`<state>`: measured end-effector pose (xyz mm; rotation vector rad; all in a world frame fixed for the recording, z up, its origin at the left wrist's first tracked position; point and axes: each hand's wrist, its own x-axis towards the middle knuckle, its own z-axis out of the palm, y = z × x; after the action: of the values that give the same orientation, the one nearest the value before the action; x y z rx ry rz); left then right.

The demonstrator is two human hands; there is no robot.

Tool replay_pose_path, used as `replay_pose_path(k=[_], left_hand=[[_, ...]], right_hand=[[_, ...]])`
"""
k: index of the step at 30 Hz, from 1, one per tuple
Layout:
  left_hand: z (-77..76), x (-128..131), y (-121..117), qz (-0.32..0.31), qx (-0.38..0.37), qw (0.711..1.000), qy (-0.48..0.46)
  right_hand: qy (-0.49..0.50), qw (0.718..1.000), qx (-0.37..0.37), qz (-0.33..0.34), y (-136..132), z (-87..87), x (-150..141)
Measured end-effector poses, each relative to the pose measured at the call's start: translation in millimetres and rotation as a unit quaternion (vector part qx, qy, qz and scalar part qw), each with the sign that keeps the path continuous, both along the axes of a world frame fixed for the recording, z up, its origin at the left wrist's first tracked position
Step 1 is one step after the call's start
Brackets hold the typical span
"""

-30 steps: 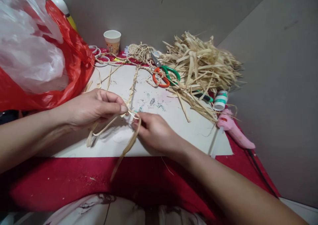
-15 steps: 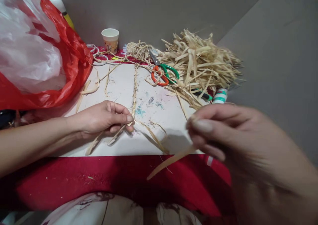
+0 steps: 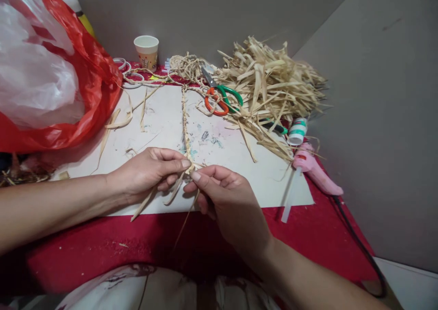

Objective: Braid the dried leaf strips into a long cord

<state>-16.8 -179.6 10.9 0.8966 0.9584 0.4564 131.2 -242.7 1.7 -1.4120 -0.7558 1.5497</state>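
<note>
A thin braid of dry straw-coloured strips (image 3: 185,123) runs down the white board. My left hand (image 3: 153,169) pinches its near end between thumb and forefinger. Close beside it, my right hand (image 3: 226,191) is closed on a straw strip (image 3: 186,219) whose thin tail hangs down past the board's edge. The strip's other end meets the braid, mostly hidden by the fingertips. Other loose strip ends (image 3: 143,205) stick out below my left hand.
Scissors (image 3: 217,101) with red and green handles lie before a heap of dry strips (image 3: 270,77). A pink glue gun (image 3: 318,171) rests at right, its cord trailing. A paper cup (image 3: 146,54) stands at the back; a red plastic bag (image 3: 102,95) fills the left.
My right hand has come left and down with its strip, from the right foreground to the braid's end. My left hand keeps its pinch. The glue gun has come into sight.
</note>
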Motion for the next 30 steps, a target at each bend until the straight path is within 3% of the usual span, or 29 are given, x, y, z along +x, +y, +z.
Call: replay_pose_path(k=[4,13,20,26,30], left_hand=[[-2.4,3,-5,0.007,-0.009,1.0,-0.023],[-5.9,11,-10,0.018,-0.022,0.998,-0.063],[-6.0,15,-15,0.045,-0.032,0.994,-0.093],[-4.7,16,-18,0.059,-0.051,0.992,-0.104],[-1.1,14,-16,0.07,-0.052,0.994,-0.069]], right_hand=[[-0.005,1.0,0.005,-0.029,-1,-0.7,-3],[0.039,0.998,-0.041,-0.024,-3,-5.3,-5],[0.048,0.998,-0.033,-0.012,-2,-2.1,-7],[0.02,0.998,-0.036,0.043,-1,-3.9,-7],[-0.073,0.989,-0.031,0.128,-6,11.3,6]])
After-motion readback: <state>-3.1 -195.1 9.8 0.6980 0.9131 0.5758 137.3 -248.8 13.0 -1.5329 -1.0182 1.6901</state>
